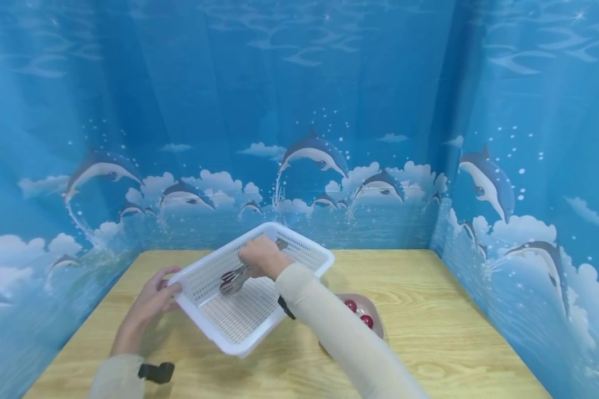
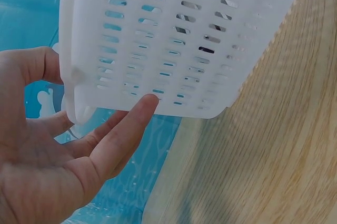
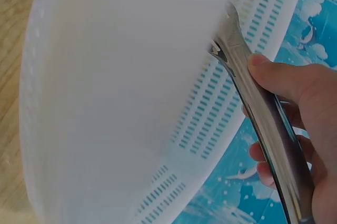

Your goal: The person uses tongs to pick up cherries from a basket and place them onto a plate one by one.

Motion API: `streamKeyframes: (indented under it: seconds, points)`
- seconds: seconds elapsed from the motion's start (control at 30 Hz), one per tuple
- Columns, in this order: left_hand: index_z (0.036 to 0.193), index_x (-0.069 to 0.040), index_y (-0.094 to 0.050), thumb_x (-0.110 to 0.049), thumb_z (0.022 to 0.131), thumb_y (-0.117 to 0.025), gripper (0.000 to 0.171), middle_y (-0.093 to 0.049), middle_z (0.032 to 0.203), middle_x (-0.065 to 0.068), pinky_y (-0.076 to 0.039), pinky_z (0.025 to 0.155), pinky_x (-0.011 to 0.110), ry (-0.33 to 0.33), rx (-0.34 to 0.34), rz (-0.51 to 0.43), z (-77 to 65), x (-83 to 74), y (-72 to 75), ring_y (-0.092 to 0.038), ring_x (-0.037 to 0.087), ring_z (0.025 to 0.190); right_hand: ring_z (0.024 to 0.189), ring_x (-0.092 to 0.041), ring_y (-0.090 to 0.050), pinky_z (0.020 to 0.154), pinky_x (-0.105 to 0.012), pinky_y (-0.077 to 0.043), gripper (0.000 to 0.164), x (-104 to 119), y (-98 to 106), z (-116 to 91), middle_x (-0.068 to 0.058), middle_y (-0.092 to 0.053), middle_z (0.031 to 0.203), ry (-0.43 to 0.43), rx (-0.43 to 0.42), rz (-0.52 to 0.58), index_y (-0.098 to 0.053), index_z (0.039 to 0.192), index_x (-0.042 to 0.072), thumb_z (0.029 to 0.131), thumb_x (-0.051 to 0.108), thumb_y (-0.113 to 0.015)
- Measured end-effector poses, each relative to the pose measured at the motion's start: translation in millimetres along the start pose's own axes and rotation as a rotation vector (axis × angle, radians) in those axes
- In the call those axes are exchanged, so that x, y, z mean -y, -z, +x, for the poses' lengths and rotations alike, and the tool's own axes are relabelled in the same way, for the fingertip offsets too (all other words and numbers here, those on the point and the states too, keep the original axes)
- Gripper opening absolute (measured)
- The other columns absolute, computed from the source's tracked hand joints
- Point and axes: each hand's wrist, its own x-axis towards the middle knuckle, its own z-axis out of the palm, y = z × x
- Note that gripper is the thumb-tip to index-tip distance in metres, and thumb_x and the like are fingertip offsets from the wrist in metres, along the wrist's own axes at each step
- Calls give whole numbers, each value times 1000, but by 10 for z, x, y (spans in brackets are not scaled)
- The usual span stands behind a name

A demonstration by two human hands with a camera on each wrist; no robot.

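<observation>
A white slotted plastic basket (image 1: 242, 318) stands tilted in the head view, its left end raised. My left hand (image 1: 152, 296) grips the rim at that end; in the left wrist view, its fingers (image 2: 124, 140) press under and against the basket's outer wall (image 2: 84, 40). My right hand (image 1: 263, 256) reaches inside the basket and holds metal tongs (image 3: 258, 98), thumb along one arm. At the tong heads, low near the basket's left side, a small dark red item (image 1: 225, 287) shows, partly hidden by the metal.
A pinkish dish (image 1: 377, 316) with shiny red balls (image 1: 366, 321) sits on the wooden table (image 1: 429, 332), right of the basket and partly behind my right sleeve. Blue dolphin-print curtains (image 1: 329, 83) enclose the table at the back and sides.
</observation>
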Motion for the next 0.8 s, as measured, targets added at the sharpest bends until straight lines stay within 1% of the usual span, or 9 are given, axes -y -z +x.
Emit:
streamKeyframes:
  seconds: [0.17, 0.27, 0.37, 0.5, 0.57, 0.67, 0.8]
  points:
    - [158, 2, -23, -10, 102, -52, 64, -48, 143, 38, -65, 96, 47, 7, -3, -7, -6, -8, -15, -68, 27, 113, 70, -9, -53, 58, -23, -44, 24, 54, 6, 10, 7, -76, 97, 1, 8, -15, -75, 104, 23, 90, 43, -77]
    - [158, 2, -24, -10, 102, -52, 64, -48, 142, 38, -66, 94, 45, 6, -8, -15, -11, -12, -12, -68, 25, 111, 70, -9, -53, 57, -22, -43, 25, 47, 46, -12, 7, -76, 97, 19, -6, -1, -75, 104, 23, 91, 44, -76]
    - [158, 3, -23, -9, 102, -51, 64, -48, 141, 39, -66, 93, 44, -2, -7, -18, -10, -12, -5, -69, 24, 109, 73, -8, -56, 59, -21, -45, 25, 24, 112, -45, 8, -77, 100, 37, -28, 16, -76, 105, 24, 91, 45, -76]
    - [158, 3, -23, -8, 102, -51, 64, -46, 143, 40, -66, 93, 44, -6, -4, -20, -8, -21, -11, -68, 28, 111, 72, -6, -59, 56, -19, -45, 24, -11, 209, -128, 8, -79, 103, 66, -79, 26, -78, 106, 24, 92, 44, -76]
    - [158, 3, -23, -8, 102, -51, 64, -46, 143, 41, -66, 94, 45, -5, -7, -20, -7, -22, -18, -68, 29, 112, 71, -6, -59, 54, -18, -42, 23, -28, 240, -185, 9, -79, 103, 89, -115, 28, -79, 104, 25, 92, 44, -76]
    - [158, 3, -23, -9, 102, -51, 63, -46, 143, 40, -65, 95, 46, -1, -13, -2, -3, -19, -23, -68, 30, 113, 71, -5, -60, 52, -16, -41, 21, -57, 250, -274, 10, -80, 102, 124, -172, 38, -81, 103, 25, 92, 43, -76]
    - [159, 2, -22, -11, 103, -50, 64, -46, 145, 40, -64, 97, 47, 13, -13, 18, -16, -28, -25, -67, 32, 116, 74, -4, -63, 53, -15, -44, 22, -92, 236, -382, 9, -79, 103, 148, -201, 45, -81, 107, 26, 92, 42, -75]
